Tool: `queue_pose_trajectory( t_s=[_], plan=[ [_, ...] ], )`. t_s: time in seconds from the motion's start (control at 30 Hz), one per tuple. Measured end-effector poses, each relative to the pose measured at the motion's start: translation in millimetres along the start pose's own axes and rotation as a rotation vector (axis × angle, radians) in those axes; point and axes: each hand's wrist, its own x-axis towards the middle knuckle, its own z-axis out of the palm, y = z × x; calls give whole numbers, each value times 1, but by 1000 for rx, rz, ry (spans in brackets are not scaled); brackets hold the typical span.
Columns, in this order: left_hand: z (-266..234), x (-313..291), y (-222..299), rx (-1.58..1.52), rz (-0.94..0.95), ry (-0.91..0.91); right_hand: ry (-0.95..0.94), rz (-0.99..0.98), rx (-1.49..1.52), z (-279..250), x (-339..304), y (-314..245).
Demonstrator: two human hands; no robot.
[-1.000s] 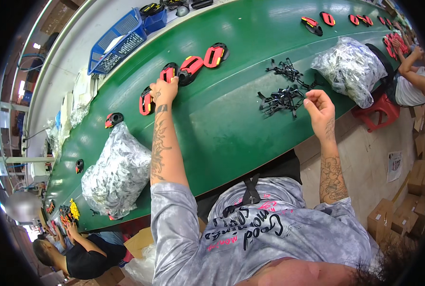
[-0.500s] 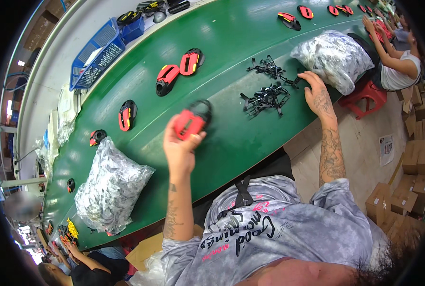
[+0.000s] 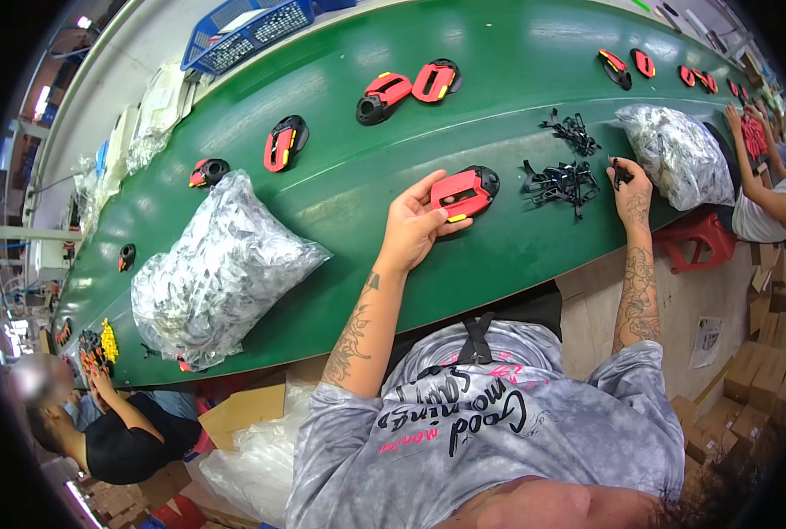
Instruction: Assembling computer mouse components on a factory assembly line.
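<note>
My left hand (image 3: 410, 227) is closed on a red and black oval plastic part (image 3: 474, 189) with a long slot and a small yellow piece on its edge. It is held level above the green table (image 3: 366, 198). Farther right, my right hand (image 3: 634, 201) pinches a small dark piece (image 3: 621, 175), apparently one of the thin black plastic pieces. Between my hands lies a loose pile of black plastic pieces (image 3: 562, 183), and a smaller pile (image 3: 573, 132) sits behind it.
Clear plastic bags bulge at left (image 3: 225, 264) and right (image 3: 675, 154). More red and black parts (image 3: 284, 145) line the table's far side, near a blue basket (image 3: 247, 37). Co-workers sit at left (image 3: 133, 432) and right (image 3: 767, 207). A red stool (image 3: 697, 240) stands right.
The whole view has shifted. My left hand has brought the red and black part closer to the black piles. My right hand has closed on a small dark piece and drawn it nearer.
</note>
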Motion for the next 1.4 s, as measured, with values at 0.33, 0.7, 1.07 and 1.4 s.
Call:
queue_pose_trajectory(
  t_s=[0.33,0.7,1.07,1.4],
  plan=[
    [0,-1,6,-2,-24,-60,36,-24,-125,18,29,-67],
    [4,0,5,-5,-31,-38,-35,-409,-199,-5,42,-119],
    [4,-3,0,87,4,-8,-866,-46,517,45,-48,-238],
    [2,-5,-3,52,46,65,-624,-58,207,47,-59,-266]
  ],
)
